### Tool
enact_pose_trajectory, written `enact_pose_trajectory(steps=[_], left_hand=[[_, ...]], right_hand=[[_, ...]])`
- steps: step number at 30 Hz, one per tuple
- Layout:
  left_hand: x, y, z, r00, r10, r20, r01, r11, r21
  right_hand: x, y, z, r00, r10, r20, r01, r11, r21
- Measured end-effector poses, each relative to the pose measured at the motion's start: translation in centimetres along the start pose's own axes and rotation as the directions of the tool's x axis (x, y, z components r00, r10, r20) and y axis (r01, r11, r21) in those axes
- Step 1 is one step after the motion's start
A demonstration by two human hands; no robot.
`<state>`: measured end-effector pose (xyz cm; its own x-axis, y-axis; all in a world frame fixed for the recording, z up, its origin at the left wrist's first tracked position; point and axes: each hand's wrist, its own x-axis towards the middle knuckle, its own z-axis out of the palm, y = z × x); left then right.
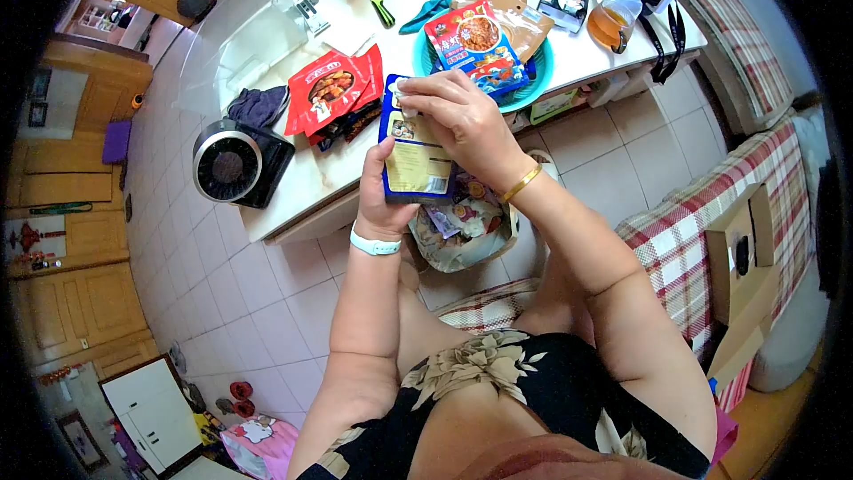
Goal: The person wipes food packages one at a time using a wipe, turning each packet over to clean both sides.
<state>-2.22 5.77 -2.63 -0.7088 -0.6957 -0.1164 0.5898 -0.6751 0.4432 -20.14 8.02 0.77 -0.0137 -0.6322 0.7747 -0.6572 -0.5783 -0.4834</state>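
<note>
A blue and yellow packet (418,169) is held upright above the table's front edge. My left hand (384,191) grips its lower left side, thumb on the printed face. My right hand (458,111) lies over the packet's upper part with fingers pressed together at the surface; what they pinch, if anything, is too small to tell. Red food packets (329,89) lie on the table (329,173) to the left. Just behind my right hand, a teal basket (539,89) holds a red and blue packet (475,36) and a brown pouch (520,18).
A lined bin (458,249) with wrappers stands below the hands. On the table are a black round device (233,164), a dark cloth (259,107), a green-handled knife (380,9) and a glass cup of amber liquid (609,27). A plaid-covered seat (666,240) is at right.
</note>
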Motion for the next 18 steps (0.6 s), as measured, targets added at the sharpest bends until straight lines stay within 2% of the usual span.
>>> enact_pose_trajectory(steps=[1, 10, 15, 18], left_hand=[[0.0, 0.1, 0.0, 1.0, 0.002, 0.019, -0.001, 0.999, -0.045], [-0.1, 1.9, -0.6, 0.997, 0.064, -0.031, -0.066, 0.996, -0.063], [-0.3, 2.6, 1.1, 0.997, 0.057, 0.058, -0.053, 0.996, -0.068], [-0.3, 3.5, 1.5, 0.986, 0.114, 0.118, -0.098, 0.986, -0.133]], right_hand=[[0.0, 0.0, 0.0, 1.0, -0.003, 0.007, 0.003, 1.0, -0.015], [-0.2, 1.0, -0.4, 0.998, 0.029, 0.053, -0.024, 0.995, -0.092], [-0.3, 1.4, -0.5, 1.0, 0.027, 0.005, -0.027, 0.996, -0.089], [-1.0, 2.8, -0.9, 0.99, 0.114, 0.08, -0.101, 0.984, -0.15]])
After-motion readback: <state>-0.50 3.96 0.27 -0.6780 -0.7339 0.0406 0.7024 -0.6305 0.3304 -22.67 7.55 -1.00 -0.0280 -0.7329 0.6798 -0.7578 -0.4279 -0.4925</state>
